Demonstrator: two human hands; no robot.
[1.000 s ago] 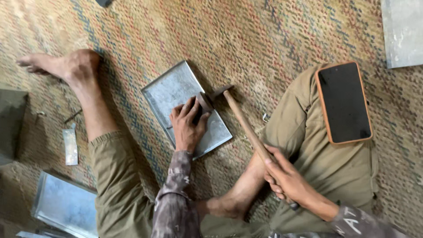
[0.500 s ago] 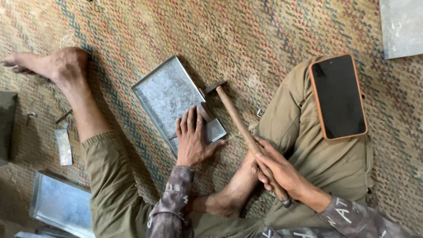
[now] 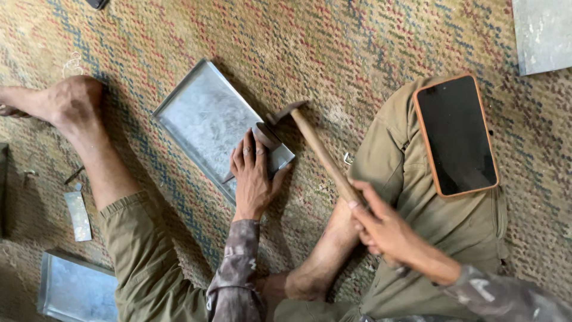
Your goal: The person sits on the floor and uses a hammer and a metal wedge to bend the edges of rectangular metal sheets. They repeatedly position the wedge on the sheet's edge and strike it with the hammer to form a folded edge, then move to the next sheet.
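A shallow rectangular sheet-metal tray (image 3: 205,119) lies on the woven mat between my legs. My left hand (image 3: 253,176) presses flat on its near right corner, fingers around a small dark metal block (image 3: 266,136) standing there. My right hand (image 3: 381,226) grips the wooden handle of a hammer (image 3: 319,152). The hammer head (image 3: 285,111) hovers just right of the tray's right edge, close to the block.
A phone in an orange case (image 3: 456,134) rests on my right thigh. Another metal tray (image 3: 74,289) lies at the lower left, a small metal strip (image 3: 78,214) beside my left leg. A grey metal sheet (image 3: 543,33) is at the top right. My bare left foot (image 3: 56,101) stretches left.
The hammer head has stayed near the tray's right edge, lifting slightly off it. My left hand has slid a little further onto the tray corner around the block.
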